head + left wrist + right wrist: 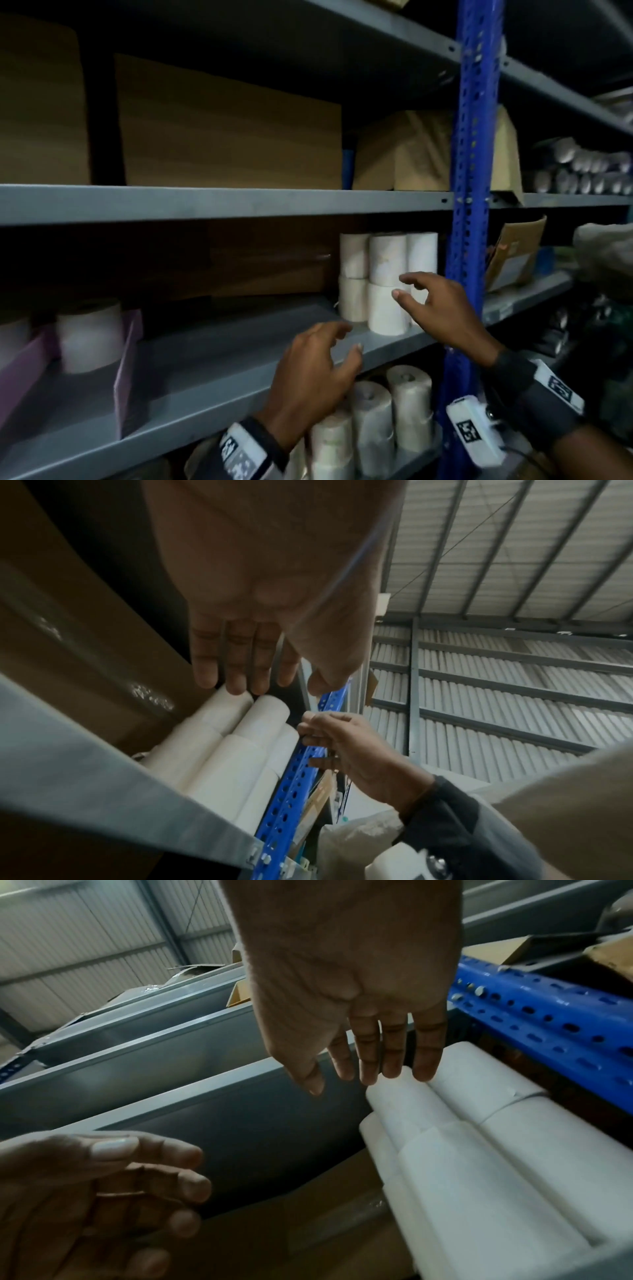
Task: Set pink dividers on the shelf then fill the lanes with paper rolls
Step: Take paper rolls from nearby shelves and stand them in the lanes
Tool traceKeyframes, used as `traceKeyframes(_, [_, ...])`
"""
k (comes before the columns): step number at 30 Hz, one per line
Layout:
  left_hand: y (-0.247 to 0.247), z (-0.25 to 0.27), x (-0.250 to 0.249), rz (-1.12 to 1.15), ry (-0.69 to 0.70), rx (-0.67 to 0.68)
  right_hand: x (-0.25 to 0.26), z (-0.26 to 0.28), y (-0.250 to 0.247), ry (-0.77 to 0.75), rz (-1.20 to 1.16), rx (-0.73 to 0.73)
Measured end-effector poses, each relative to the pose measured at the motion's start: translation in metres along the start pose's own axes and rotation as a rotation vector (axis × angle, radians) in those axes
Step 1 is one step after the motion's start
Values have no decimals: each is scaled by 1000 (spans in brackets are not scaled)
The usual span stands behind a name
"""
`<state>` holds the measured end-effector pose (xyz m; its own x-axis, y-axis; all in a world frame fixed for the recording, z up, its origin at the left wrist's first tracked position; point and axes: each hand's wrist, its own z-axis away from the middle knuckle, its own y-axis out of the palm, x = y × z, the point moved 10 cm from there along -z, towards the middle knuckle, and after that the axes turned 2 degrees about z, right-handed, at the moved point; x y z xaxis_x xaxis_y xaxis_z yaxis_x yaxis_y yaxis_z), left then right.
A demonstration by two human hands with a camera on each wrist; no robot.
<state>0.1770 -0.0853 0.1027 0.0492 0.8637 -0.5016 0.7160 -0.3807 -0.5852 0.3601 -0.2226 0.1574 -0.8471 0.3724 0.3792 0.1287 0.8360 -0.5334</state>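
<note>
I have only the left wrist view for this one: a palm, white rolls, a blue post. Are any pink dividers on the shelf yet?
Observer: Yes. The head view shows pink dividers standing at the left end of the shelf.
Operator: Is anything in the lanes?
Observer: One paper roll stands upright between two dividers. A second shows partly at the picture's left edge.
Operator: Are there other rolls besides the stack I see?
Observer: Yes, lower rolls stand on the level below, partly behind the left hand.
</note>
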Motion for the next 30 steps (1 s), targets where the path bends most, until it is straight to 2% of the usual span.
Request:
traceKeyframes(8, [71, -120, 27, 108, -123, 58, -42, -92, 2, -26, 203, 10])
traceKeyframes(12, [94, -154, 33, 95, -137, 90, -50, -126, 18, -27, 303, 132])
traceKeyframes(17, [105, -186, 30, 139, -115, 82, -58, -140, 43, -29, 350, 339])
traceKeyframes(21, [115, -199, 29, 214, -98, 99, -58, -137, 40, -73, 244, 329])
traceKeyframes(26, [117, -206, 21, 253, -86, 102, -36, -122, 17, -188, -82, 245])
traceKeyframes(30, [101, -189, -2, 329, 20, 72, -27, -103, -13, -235, -207, 176])
